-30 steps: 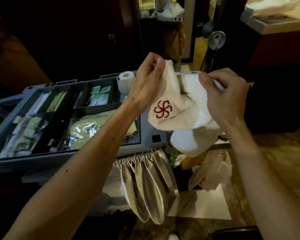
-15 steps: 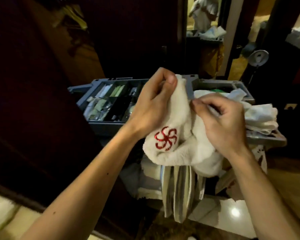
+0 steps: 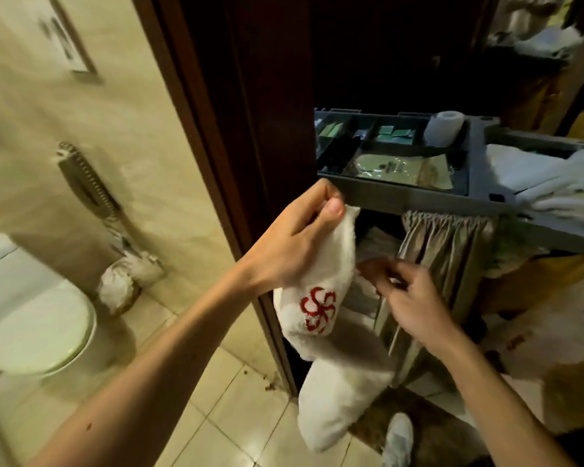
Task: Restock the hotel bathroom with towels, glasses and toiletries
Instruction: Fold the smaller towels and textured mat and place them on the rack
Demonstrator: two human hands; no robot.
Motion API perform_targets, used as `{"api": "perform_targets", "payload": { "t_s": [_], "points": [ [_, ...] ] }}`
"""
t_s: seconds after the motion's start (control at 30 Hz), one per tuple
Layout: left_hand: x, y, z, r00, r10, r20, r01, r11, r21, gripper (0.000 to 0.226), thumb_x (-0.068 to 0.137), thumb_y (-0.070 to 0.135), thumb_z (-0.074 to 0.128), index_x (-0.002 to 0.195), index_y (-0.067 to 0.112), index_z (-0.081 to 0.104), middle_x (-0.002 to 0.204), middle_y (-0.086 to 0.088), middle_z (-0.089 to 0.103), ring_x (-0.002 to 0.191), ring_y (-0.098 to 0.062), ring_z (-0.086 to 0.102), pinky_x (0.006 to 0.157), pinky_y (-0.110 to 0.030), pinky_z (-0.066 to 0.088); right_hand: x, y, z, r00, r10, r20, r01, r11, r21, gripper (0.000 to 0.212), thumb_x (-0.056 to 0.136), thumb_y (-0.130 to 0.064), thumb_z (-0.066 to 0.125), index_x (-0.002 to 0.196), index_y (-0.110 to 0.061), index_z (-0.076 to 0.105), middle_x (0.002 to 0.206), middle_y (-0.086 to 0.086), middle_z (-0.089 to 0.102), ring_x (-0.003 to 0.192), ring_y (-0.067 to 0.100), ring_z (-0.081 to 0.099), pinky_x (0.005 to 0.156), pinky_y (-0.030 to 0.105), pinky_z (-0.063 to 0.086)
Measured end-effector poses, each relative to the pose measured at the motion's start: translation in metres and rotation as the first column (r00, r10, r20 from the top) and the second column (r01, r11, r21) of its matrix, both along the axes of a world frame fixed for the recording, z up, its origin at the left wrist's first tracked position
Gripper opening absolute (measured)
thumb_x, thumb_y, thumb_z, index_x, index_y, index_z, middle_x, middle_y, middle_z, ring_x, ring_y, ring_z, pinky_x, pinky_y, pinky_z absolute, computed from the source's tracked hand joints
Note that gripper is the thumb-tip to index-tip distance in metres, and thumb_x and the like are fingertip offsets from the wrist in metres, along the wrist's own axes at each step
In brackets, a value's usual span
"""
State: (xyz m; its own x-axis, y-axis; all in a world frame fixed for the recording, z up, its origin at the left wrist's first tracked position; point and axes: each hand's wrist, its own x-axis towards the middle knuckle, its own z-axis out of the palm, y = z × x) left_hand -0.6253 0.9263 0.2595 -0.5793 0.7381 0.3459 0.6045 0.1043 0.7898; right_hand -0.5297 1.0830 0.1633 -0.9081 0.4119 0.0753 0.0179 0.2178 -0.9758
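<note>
A white towel [image 3: 331,362] with a red flower emblem hangs down in front of the dark door frame. My left hand [image 3: 297,244] pinches its top edge between thumb and fingers. My right hand [image 3: 408,298] is off the towel, blurred, with fingers spread toward the folded linen on the shelf under the grey housekeeping cart [image 3: 418,202]. The cart's top tray holds green toiletry sachets [image 3: 393,133], a toilet roll [image 3: 444,126] and a pile of white cloths [image 3: 540,173].
The dark wooden door frame [image 3: 216,146] stands between cart and bathroom. A white toilet [image 3: 38,328] sits at lower left on the tiled floor, with a wrapped brush holder [image 3: 125,281] by the wall. A striped curtain [image 3: 449,251] hangs under the cart. A plastic bag [image 3: 550,338] hangs at right.
The view has swung left to the bathroom doorway. My right hand let go of the towel and dropped toward the cart's lower shelf; the towel now hangs from my left hand alone.
</note>
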Motion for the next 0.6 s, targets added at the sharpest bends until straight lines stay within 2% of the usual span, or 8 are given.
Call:
{"api": "perform_targets", "payload": {
  "t_s": [0.07,0.1,0.17,0.23,0.33,0.47,0.53,0.6],
  "points": [
    [0.009,-0.019,-0.005,1.000,0.020,-0.022,-0.020,0.999,-0.036,0.018,0.106,0.021,0.041,0.092,0.013,0.048,0.081,0.003,0.046,0.068,0.000,0.043,0.061,-0.012,0.037,0.000,-0.020,0.011,0.987,0.114,-0.113,-0.128,0.985,-0.120,0.011,0.092,-0.028,0.058,0.091,-0.025,0.069,0.086,-0.017,0.073,0.088,-0.003,0.066,0.075,0.015,0.050],
    [0.012,-0.026,-0.009,0.999,0.017,-0.031,-0.019,0.998,-0.066,0.017,0.106,0.023,0.042,0.092,0.015,0.049,0.081,0.007,0.047,0.069,0.002,0.044,0.062,-0.012,0.038,-0.001,-0.026,0.016,0.968,0.191,-0.164,-0.212,0.969,-0.126,0.015,0.090,-0.031,0.056,0.095,-0.024,0.068,0.090,-0.014,0.074,0.090,-0.001,0.067,0.074,0.015,0.051],
    [0.019,-0.039,-0.019,0.999,0.014,-0.033,-0.018,0.995,-0.098,0.016,0.105,0.024,0.042,0.093,0.017,0.050,0.080,0.010,0.046,0.070,0.002,0.046,0.063,-0.012,0.037,-0.005,-0.037,0.020,0.916,0.349,-0.198,-0.370,0.925,-0.082,0.025,0.091,-0.034,0.056,0.106,-0.018,0.068,0.101,0.002,0.072,0.100,0.015,0.067,0.081,0.027,0.056],
    [0.024,-0.053,-0.024,0.998,0.061,-0.019,-0.062,0.994,-0.088,0.016,0.105,0.023,0.043,0.093,0.015,0.051,0.078,0.012,0.046,0.068,0.004,0.046,0.062,-0.010,0.036,-0.013,-0.046,0.016,0.870,0.456,-0.186,-0.479,0.872,-0.102,0.033,0.091,-0.040,0.058,0.112,-0.016,0.066,0.105,0.010,0.070,0.102,0.026,0.066,0.083,0.038,0.055],
    [0.026,-0.074,-0.029,0.989,0.140,0.041,-0.137,0.988,-0.073,0.017,0.104,0.020,0.045,0.088,0.017,0.051,0.072,0.016,0.048,0.064,0.003,0.046,0.058,-0.010,0.035,-0.026,-0.057,0.011,0.821,0.547,-0.164,-0.571,0.794,-0.209,0.041,0.087,-0.046,0.062,0.111,-0.012,0.066,0.101,0.010,0.070,0.095,0.023,0.068,0.077,0.033,0.055],
    [0.027,-0.107,-0.051,0.957,0.268,0.107,-0.250,0.955,-0.158,0.023,0.105,0.027,0.045,0.091,0.012,0.053,0.078,0.010,0.049,0.067,-0.001,0.044,0.060,-0.016,0.037,-0.044,-0.073,-0.001,0.692,0.713,-0.115,-0.715,0.654,-0.247,0.065,0.080,-0.060,0.067,0.094,0.003,0.062,0.093,0.031,0.057,0.088,0.036,0.057,0.080,0.041,0.049],
    [0.030,-0.125,-0.061,0.928,0.338,0.156,-0.304,0.930,-0.205,0.024,0.105,0.027,0.044,0.092,0.010,0.054,0.080,0.005,0.050,0.069,-0.001,0.045,0.061,-0.015,0.038,-0.051,-0.087,-0.008,0.666,0.739,-0.105,-0.734,0.623,-0.270,0.054,0.078,-0.062,0.068,0.077,-0.007,0.063,0.077,0.021,0.055,0.075,0.027,0.054,0.072,0.033,0.048],
    [0.037,-0.139,-0.067,0.895,0.391,0.214,-0.335,0.906,-0.258,0.022,0.105,0.030,0.044,0.089,0.018,0.054,0.081,0.008,0.051,0.070,0.000,0.046,0.062,-0.014,0.040,-0.054,-0.101,-0.013,0.648,0.756,-0.090,-0.742,0.601,-0.295,0.035,0.084,-0.052,0.064,0.067,-0.021,0.063,0.068,0.003,0.057,0.065,0.013,0.055,0.063,0.023,0.047]
  ]
}}
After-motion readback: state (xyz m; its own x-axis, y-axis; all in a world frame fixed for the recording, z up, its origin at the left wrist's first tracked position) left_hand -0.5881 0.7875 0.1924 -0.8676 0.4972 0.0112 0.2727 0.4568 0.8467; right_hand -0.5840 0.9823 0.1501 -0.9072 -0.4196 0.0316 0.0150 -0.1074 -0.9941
